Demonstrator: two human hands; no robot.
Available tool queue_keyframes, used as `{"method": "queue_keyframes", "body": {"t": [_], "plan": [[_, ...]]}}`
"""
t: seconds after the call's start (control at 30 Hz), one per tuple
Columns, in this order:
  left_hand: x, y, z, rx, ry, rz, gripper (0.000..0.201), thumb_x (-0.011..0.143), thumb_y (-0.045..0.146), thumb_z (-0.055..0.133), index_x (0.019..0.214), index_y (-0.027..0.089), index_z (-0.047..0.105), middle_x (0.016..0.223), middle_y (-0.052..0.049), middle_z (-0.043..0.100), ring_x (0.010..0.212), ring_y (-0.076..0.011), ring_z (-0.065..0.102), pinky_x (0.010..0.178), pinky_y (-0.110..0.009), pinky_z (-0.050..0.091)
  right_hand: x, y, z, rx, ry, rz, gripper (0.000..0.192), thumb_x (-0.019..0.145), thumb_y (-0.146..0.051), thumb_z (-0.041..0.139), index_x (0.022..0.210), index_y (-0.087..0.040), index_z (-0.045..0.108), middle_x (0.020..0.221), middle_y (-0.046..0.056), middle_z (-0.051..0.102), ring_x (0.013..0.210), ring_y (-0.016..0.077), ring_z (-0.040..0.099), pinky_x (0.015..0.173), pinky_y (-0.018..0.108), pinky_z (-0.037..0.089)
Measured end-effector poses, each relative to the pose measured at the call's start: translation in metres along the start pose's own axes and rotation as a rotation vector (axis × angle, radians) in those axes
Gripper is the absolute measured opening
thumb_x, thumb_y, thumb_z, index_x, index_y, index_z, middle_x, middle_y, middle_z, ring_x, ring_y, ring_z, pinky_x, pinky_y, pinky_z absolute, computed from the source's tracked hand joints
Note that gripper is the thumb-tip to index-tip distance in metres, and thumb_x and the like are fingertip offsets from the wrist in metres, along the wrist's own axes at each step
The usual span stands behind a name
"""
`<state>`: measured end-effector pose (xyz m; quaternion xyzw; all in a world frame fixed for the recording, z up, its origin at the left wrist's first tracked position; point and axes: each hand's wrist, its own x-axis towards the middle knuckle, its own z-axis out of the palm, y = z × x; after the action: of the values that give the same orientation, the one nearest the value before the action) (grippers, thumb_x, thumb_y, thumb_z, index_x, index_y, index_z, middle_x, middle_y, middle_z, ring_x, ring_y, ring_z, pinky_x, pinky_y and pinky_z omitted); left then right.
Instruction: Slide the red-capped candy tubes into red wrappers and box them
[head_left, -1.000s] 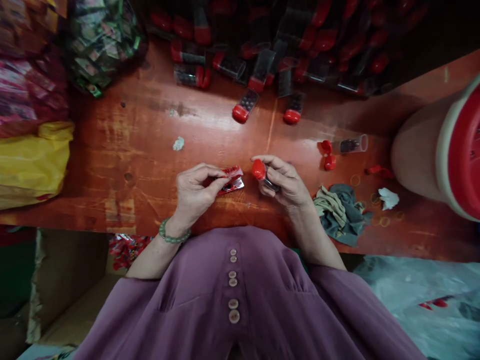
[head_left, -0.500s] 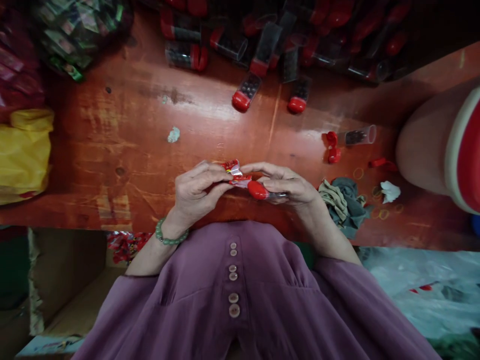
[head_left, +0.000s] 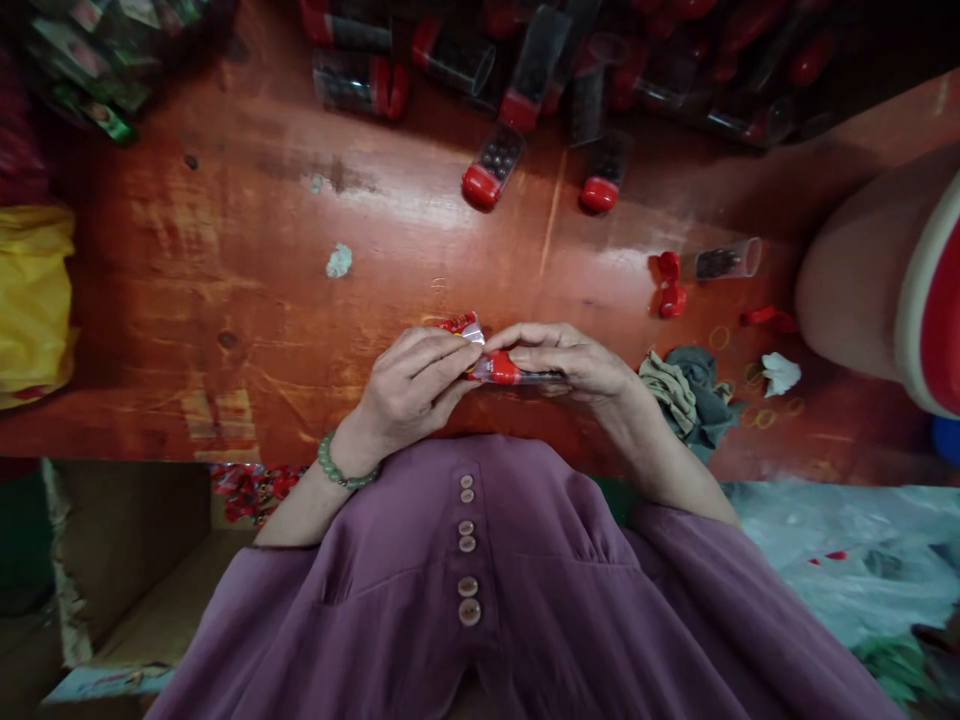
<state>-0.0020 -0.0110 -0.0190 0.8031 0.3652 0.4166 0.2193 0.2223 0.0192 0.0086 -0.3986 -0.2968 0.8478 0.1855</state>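
My left hand (head_left: pixel 424 375), with a green bead bracelet at the wrist, pinches a small red-and-silver printed wrapper (head_left: pixel 466 325). Closed around a clear plastic tube (head_left: pixel 544 378) with a red cap (head_left: pixel 504 368) is my right hand (head_left: pixel 574 360). The cap points left and meets the wrapper between the two hands. My fingers hide part of both, and I cannot tell how far the cap sits inside the wrapper. Both hands are just above the table's near edge.
Capped tubes of dark balls (head_left: pixel 501 160) lie heaped at the back of the red-brown table (head_left: pixel 262 250). An uncapped tube (head_left: pixel 727 260), red caps (head_left: pixel 670 285), a cloth (head_left: pixel 686 395) and a large tub (head_left: pixel 855 290) are right. A yellow bag (head_left: pixel 34 310) lies left.
My hands have come closer together. The red cap has moved left against the wrapper, and my right fingers now lie nearer to it. The view has shifted slightly.
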Motion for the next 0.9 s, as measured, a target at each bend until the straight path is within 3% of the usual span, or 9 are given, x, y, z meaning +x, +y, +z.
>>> {"method": "queue_keyframes", "body": {"t": [0.17,0.4,0.53,0.6,0.73,0.8,0.9], "plan": [[-0.004,-0.003,0.004,0.134,-0.099,0.013,0.028,0.090,0.022,0.065,0.118,0.021,0.065,0.111,-0.009,0.076,0.101,-0.0218,0.071,0.085,-0.037,0.055,0.003,-0.003,0.006,-0.056,0.067,-0.050,0.018,0.080,-0.025,0.072,0.096,-0.016,0.070,0.080,-0.002,0.068,0.066,0.0063,0.057,0.057,0.017,0.040],[-0.001,-0.003,0.009,0.193,-0.082,0.071,0.016,0.092,0.021,0.062,0.106,0.021,0.070,0.102,-0.005,0.077,0.094,-0.0185,0.071,0.082,-0.035,0.054,0.000,0.000,0.010,-0.053,0.088,-0.008,0.020,0.083,-0.027,0.068,0.100,-0.016,0.070,0.070,-0.005,0.061,0.051,0.0034,0.043,0.047,0.017,0.027],[-0.001,-0.003,0.008,0.077,-0.063,0.113,0.025,0.089,0.018,0.065,0.114,0.021,0.067,0.105,-0.005,0.077,0.098,-0.0188,0.071,0.088,-0.035,0.053,0.000,0.000,0.016,-0.049,0.072,-0.021,0.015,0.083,-0.026,0.069,0.094,-0.015,0.070,0.069,-0.005,0.061,0.057,0.0048,0.050,0.052,0.017,0.037],[-0.002,-0.004,0.005,0.003,-0.062,0.068,0.030,0.088,0.023,0.069,0.118,0.026,0.066,0.111,-0.004,0.076,0.108,-0.0218,0.069,0.096,-0.039,0.050,0.000,0.002,0.019,-0.052,0.091,-0.080,0.017,0.082,-0.028,0.071,0.094,-0.016,0.070,0.076,-0.003,0.065,0.066,0.0065,0.057,0.060,0.018,0.044],[-0.003,0.004,-0.004,-0.144,0.106,-0.269,0.064,0.073,0.045,0.083,0.131,0.031,0.059,0.140,-0.008,0.062,0.140,-0.0342,0.047,0.115,-0.052,0.037,-0.006,0.005,0.026,-0.221,0.207,-0.274,0.027,0.087,-0.033,0.070,0.111,-0.019,0.069,0.097,0.000,0.071,0.078,0.0094,0.063,0.072,0.022,0.051],[-0.002,0.015,-0.009,-0.369,0.226,-0.518,0.079,0.068,0.050,0.086,0.137,0.030,0.055,0.147,-0.009,0.055,0.142,-0.0340,0.044,0.117,-0.050,0.037,-0.009,0.007,0.030,-0.394,0.277,-0.380,0.030,0.092,-0.034,0.066,0.119,-0.022,0.067,0.102,0.000,0.072,0.078,0.0095,0.064,0.072,0.022,0.052],[0.002,0.034,-0.011,-0.923,0.238,-0.876,0.060,0.076,0.052,0.079,0.128,0.025,0.063,0.135,-0.011,0.064,0.124,-0.0277,0.061,0.104,-0.041,0.051,-0.007,0.010,0.036,-0.646,0.328,-0.568,0.029,0.095,-0.032,0.061,0.123,-0.023,0.065,0.111,0.002,0.073,0.087,0.0121,0.068,0.080,0.026,0.055]]}}
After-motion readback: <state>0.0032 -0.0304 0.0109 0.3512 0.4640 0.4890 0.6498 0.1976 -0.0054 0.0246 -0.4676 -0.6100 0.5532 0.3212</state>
